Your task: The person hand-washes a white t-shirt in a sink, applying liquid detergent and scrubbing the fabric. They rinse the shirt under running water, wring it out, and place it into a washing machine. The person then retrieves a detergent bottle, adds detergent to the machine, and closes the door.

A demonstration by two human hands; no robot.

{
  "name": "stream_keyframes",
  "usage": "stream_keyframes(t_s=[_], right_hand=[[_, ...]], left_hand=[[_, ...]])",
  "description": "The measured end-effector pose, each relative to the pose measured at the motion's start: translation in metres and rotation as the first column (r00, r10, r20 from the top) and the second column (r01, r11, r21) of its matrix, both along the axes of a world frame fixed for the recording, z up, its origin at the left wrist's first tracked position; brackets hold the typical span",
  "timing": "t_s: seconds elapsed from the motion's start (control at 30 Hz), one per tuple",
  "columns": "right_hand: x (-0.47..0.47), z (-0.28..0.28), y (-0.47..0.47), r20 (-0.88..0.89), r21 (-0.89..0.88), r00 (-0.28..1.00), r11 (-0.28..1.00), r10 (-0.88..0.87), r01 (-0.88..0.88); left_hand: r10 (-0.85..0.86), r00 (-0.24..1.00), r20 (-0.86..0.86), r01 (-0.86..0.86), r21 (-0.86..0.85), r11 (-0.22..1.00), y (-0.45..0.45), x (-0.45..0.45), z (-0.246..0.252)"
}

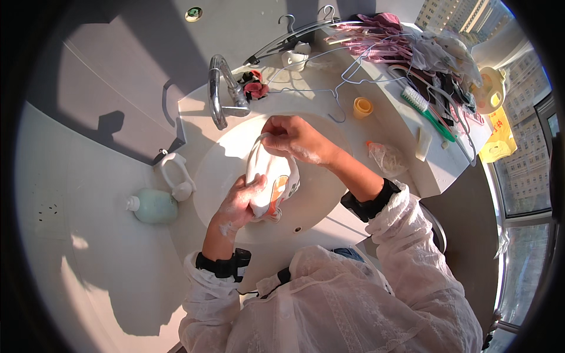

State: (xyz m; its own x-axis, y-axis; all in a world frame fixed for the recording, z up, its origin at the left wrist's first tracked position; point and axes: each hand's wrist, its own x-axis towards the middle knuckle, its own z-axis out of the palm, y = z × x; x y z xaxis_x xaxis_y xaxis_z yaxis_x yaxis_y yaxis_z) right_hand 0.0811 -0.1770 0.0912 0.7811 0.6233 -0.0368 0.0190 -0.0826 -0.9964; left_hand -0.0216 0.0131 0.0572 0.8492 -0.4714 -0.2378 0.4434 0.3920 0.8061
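Over the white washbasin [324,194] I hold a white cloth item [264,170] with an orange printed patch; it may be a sock or small garment, the picture does not settle which. My left hand [238,200] grips its lower left side, the thumb lying across the fabric. Higher up, my right hand [298,139] pinches its top edge between thumb and fingers. White suds cling to both hands and to my left wrist. The chrome faucet [218,88] stands behind the basin, left of my right hand. Part of the cloth is hidden behind my fingers.
A pale green pump bottle [155,206] stands left of the basin. To the right are an orange cup [363,107], a crumpled clear plastic bag [387,158] and a green-handled scrub brush [426,110]. Wire hangers [353,79] and pink hangers [371,42] crowd the back right ledge.
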Motion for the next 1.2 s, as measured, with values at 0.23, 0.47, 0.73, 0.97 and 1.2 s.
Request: stream_keyframes(t_s=[0.23,0.47,0.73,0.97,1.2], right_hand=[[0.006,-0.041,-0.160,0.865,-0.402,0.477,0.353,-0.156,0.845],[-0.027,-0.079,-0.272,0.805,-0.576,0.540,-0.104,-0.247,0.811],[-0.002,-0.084,-0.227,0.772,-0.308,0.341,0.155,-0.536,0.939],[-0.057,-0.034,0.003,0.797,-0.050,0.598,0.978,-0.082,0.200],[-0.029,-0.017,0.070,0.709,-0.113,0.664,0.890,-0.239,0.441]], left_hand=[[0.180,0.984,0.014,-0.177,-0.118,0.977,-0.015,-0.002,-0.013],[0.115,0.985,-0.131,-0.155,-0.352,0.923,-0.019,-0.007,-0.021],[0.094,0.995,-0.015,-0.095,-0.225,0.970,-0.015,-0.011,-0.030],[0.126,0.980,-0.151,-0.194,-0.628,0.754,-0.047,-0.010,-0.032],[0.281,0.946,-0.161,-0.320,-0.597,0.736,-0.044,-0.014,-0.029]])
